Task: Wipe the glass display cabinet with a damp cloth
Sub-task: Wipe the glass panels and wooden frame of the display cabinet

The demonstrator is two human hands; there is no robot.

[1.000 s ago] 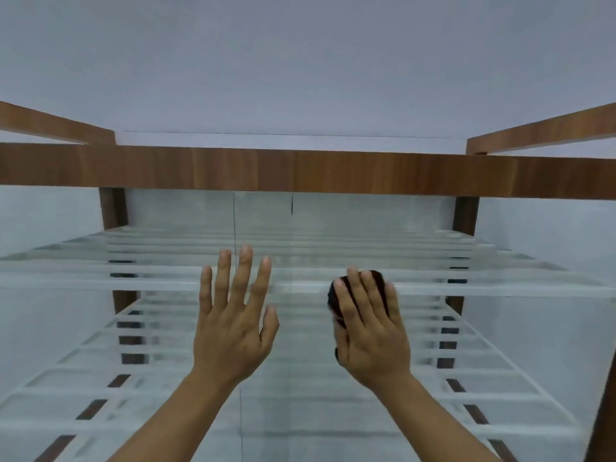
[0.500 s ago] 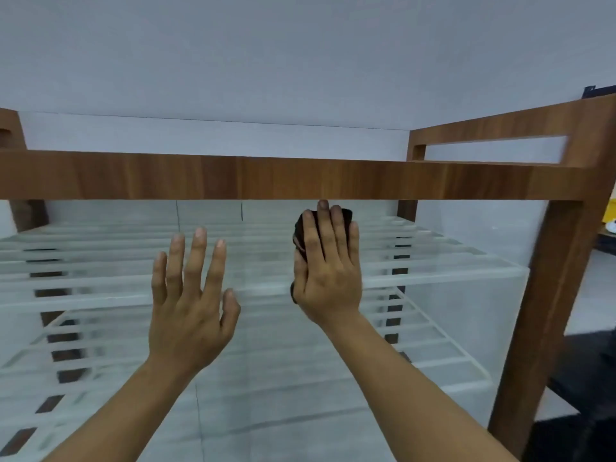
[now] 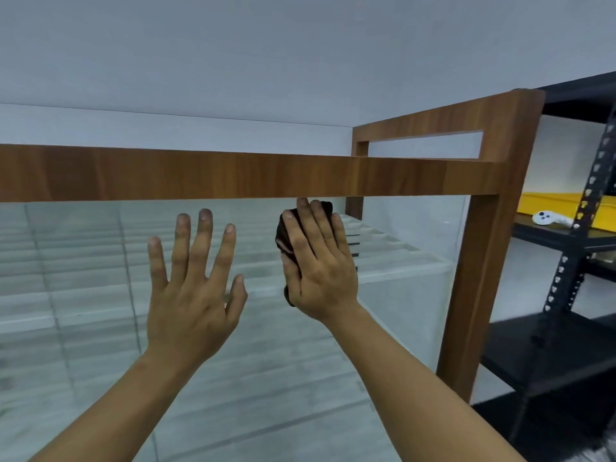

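Right hand (image 3: pixel 321 271), flat on dark cloth (image 3: pixel 286 240), has swept up-right to the wooden rail (image 3: pixel 233 175); left hand (image 3: pixel 196 295) splayed, empty; upper glass (image 3: pixel 410 235) pass nearly complete.

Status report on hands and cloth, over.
Right hand presses dark cloth flat on glass front, under wooden rail. Left hand open, empty. Nothing blocking.

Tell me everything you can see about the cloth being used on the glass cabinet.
The cloth is dark, brownish black, bunched into a wad rather than spread flat. Most of it is hidden under the right hand, whose flat palm and straight fingers press it against the cabinet's front glass. Its edges show past the fingertips and beside the thumb. It sits high on the pane, just under the wooden top rail. Whether it is damp cannot be seen.
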